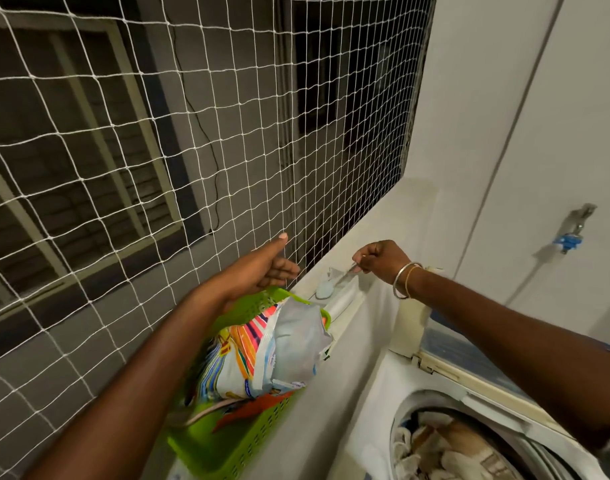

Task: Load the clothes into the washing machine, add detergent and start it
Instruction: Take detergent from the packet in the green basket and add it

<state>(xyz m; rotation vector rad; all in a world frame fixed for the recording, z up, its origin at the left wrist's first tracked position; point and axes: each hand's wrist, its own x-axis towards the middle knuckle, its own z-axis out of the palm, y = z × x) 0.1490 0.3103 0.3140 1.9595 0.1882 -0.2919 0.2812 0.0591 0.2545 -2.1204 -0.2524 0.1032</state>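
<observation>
A colourful striped detergent packet [262,355] lies in a green plastic basket [227,441] on the ledge, left of the washing machine [383,403]. The machine's drum [445,448] is uncovered at the bottom right and holds pale clothes. My left hand [267,266] hovers above the basket's far end, fingers relaxed and thumb raised, holding nothing. My right hand [379,259] is over the ledge and pinches a small thin item, which I cannot identify. Below it on the ledge sits a small pale blue scoop-like object [324,289].
A white safety net [192,150] closes off the opening at the left and back. A white wall [504,116] rises at the right, with a blue-tipped tap [573,233] on it. The machine's raised lid [470,355] stands behind the drum.
</observation>
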